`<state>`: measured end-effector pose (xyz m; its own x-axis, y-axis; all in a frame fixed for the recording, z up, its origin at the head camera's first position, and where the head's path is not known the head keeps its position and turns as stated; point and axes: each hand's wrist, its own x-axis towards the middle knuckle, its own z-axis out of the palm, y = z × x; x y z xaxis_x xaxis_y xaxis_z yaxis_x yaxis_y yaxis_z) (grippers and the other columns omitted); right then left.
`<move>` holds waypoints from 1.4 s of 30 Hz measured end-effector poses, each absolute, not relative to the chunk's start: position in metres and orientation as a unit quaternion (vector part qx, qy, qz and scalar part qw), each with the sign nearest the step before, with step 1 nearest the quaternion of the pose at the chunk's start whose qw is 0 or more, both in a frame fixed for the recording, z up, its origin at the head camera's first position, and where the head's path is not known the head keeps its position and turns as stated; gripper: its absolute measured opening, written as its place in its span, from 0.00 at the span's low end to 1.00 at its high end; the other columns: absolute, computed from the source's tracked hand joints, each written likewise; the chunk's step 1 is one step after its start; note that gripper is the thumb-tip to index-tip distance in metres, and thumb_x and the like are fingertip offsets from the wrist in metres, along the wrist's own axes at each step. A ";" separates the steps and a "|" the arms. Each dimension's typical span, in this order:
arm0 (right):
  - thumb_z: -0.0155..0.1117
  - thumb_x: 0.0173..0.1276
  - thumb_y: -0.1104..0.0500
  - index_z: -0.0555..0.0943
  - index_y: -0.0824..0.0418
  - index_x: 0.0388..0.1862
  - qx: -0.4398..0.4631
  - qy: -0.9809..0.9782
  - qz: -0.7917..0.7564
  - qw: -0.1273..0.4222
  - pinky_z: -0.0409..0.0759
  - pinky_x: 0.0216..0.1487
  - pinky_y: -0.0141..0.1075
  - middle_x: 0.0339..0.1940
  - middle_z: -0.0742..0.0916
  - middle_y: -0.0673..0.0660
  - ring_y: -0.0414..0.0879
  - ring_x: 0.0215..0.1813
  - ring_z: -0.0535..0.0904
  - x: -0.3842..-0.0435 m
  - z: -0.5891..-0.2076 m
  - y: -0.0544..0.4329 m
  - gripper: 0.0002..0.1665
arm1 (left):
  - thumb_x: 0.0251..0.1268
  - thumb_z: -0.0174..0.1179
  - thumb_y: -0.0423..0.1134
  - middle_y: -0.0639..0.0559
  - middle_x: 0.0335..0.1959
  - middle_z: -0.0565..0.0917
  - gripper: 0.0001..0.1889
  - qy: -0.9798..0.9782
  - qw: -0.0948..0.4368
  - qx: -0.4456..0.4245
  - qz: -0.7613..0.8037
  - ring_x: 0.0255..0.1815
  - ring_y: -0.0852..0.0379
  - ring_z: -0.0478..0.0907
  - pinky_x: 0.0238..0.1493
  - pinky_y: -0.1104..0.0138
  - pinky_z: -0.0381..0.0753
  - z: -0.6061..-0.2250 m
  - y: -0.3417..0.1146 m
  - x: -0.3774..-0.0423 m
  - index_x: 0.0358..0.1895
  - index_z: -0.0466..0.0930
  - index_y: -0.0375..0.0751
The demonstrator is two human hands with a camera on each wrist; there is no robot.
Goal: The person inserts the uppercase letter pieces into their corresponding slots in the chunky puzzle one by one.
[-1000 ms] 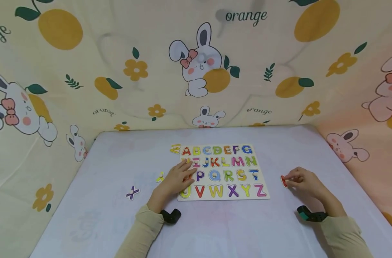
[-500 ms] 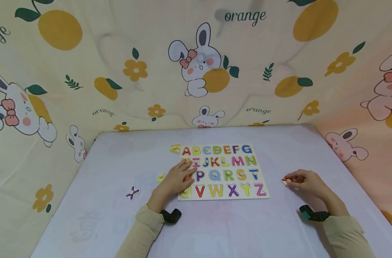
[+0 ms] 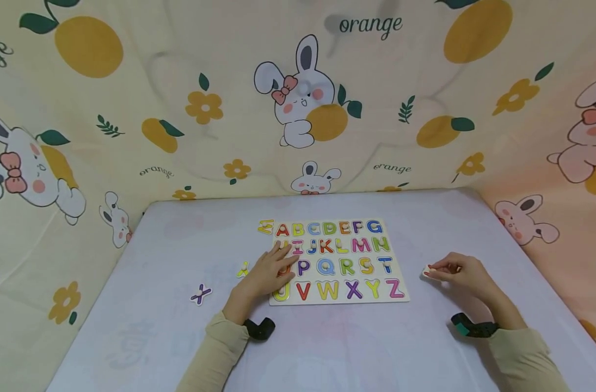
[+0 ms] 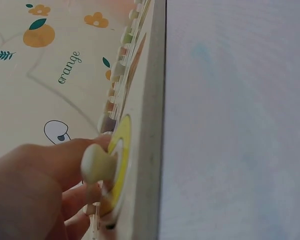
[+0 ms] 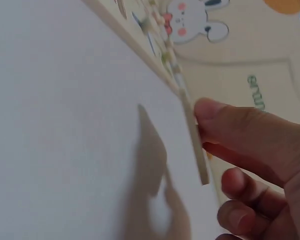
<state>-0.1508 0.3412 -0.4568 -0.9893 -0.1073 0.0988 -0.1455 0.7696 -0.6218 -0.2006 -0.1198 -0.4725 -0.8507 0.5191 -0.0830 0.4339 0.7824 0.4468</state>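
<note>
My left hand [image 3: 268,270] rests over the left edge of the alphabet puzzle board [image 3: 337,301], fingers spread over the letters and hiding some of them. In the left wrist view, the yellow U piece [image 4: 121,142] has a pale knob [image 4: 96,162] close beside those fingers. To the right of the board, my right hand [image 3: 461,276] pinches a small red-and-white letter piece [image 3: 426,271] between thumb and fingers. The right wrist view shows this letter piece [image 5: 195,142] edge-on, thin and flat, with its shadow on the table; which letter it is, I cannot tell.
Left of the board lie a purple X piece [image 3: 201,294] and a yellow letter piece [image 3: 243,269], partly beside my left wrist. A yellow W-shaped piece [image 3: 265,226] sits at the board's upper left corner. Printed cloth [image 3: 204,147] hangs behind the white table [image 3: 327,348].
The letter piece has been turned in my right fingers, its red face now mostly hidden, and has shifted slightly left. My left hand stays where it was on the board.
</note>
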 end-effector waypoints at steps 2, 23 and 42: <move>0.73 0.57 0.57 0.86 0.63 0.37 0.060 -0.937 0.344 0.026 0.66 0.27 0.28 0.24 0.78 0.43 0.33 0.28 0.66 -0.151 -0.456 0.335 0.12 | 0.69 0.53 0.48 0.48 0.78 0.58 0.26 0.938 0.100 0.254 0.213 0.81 0.40 0.45 0.74 0.40 0.52 -0.473 -0.120 -0.200 0.69 0.68 0.51; 0.74 0.56 0.54 0.87 0.63 0.33 0.009 -0.913 0.405 0.048 0.66 0.31 0.27 0.26 0.76 0.50 0.37 0.32 0.67 -0.165 -0.456 0.242 0.14 | 0.69 0.54 0.50 0.50 0.78 0.58 0.26 0.940 0.099 0.248 0.214 0.81 0.43 0.46 0.75 0.42 0.52 -0.472 -0.121 -0.201 0.69 0.68 0.53; 0.79 0.47 0.59 0.84 0.63 0.22 0.047 -0.869 0.489 0.056 0.64 0.26 0.25 0.20 0.78 0.54 0.33 0.25 0.66 -0.154 -0.466 0.138 0.11 | 0.72 0.49 0.51 0.50 0.79 0.54 0.27 0.948 0.104 0.254 0.163 0.81 0.43 0.46 0.75 0.45 0.54 -0.469 -0.121 -0.200 0.73 0.61 0.55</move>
<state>-0.1540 0.1383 -0.4659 -0.9894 -0.0262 0.1430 -0.1358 0.5169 -0.8452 -0.1996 -0.1212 -0.4694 -0.8496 0.5148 -0.1148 0.4470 0.8183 0.3613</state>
